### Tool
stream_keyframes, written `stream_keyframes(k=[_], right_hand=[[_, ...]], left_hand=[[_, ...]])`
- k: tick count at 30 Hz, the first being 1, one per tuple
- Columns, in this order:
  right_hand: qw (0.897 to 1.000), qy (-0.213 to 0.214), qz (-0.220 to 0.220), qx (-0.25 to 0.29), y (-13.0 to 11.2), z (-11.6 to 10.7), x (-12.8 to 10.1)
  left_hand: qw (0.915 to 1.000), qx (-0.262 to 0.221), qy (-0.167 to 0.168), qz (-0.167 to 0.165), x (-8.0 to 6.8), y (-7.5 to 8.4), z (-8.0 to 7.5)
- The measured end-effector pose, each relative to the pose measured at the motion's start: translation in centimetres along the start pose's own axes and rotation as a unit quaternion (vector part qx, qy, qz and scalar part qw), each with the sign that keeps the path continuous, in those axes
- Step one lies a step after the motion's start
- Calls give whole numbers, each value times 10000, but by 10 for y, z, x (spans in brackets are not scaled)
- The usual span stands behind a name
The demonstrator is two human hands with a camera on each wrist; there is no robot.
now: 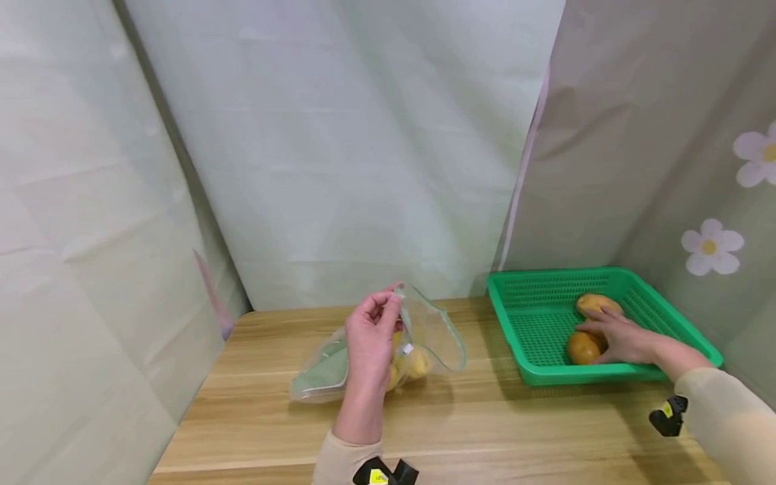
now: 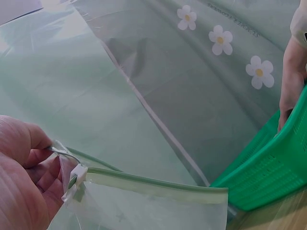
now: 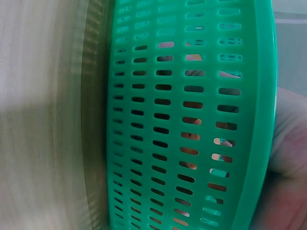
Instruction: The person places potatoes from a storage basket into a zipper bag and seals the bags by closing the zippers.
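My left hand (image 1: pixel 371 333) pinches the upper edge of a clear zip bag (image 1: pixel 433 330) with a green-edged opening and a white slider. The bag rests on the table with several yellow, rounded pieces (image 1: pixel 417 364) inside. In the left wrist view, the thumb and fingers hold the bag's corner (image 2: pixel 72 179) beside the slider. My right hand (image 1: pixel 627 340) reaches into a green plastic basket (image 1: pixel 527 374), its fingers spread over a round, brownish-yellow potato-like piece (image 1: pixel 583 348). A paler oval one (image 1: pixel 597 303) lies just behind. The basket wall hides most of this hand in the right wrist view.
The basket stands at the right of the wooden table (image 1: pixel 254 417), close to the hanging curtain (image 1: pixel 376 168). Curtains also enclose the left and right sides; the right one carries white flowers (image 1: pixel 712 247).
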State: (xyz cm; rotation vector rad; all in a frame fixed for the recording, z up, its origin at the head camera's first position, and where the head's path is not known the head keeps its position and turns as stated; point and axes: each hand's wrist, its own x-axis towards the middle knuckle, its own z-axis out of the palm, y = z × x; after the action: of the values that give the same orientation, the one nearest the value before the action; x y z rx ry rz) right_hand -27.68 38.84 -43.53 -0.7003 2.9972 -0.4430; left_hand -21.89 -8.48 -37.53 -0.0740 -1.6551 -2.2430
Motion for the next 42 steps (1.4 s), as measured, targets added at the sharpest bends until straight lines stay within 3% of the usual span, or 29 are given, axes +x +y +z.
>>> stream_keyframes(k=[13, 20, 30, 42], right_hand=[[9997, 144, 185, -92, -1, 2, 1], [9997, 205, -92, -134, 1, 0, -1], [9981, 579, 208, -92, -3, 10, 8], [9872, 1065, 326, 1142, -33, -5, 16]], left_hand=[[10000, 82, 43, 5, -1, 4, 2], [10000, 71, -7, -2, 0, 1, 4], [10000, 23, 3, 16, -1, 0, -2], [9999, 56, 81, -30, 0, 1, -2]])
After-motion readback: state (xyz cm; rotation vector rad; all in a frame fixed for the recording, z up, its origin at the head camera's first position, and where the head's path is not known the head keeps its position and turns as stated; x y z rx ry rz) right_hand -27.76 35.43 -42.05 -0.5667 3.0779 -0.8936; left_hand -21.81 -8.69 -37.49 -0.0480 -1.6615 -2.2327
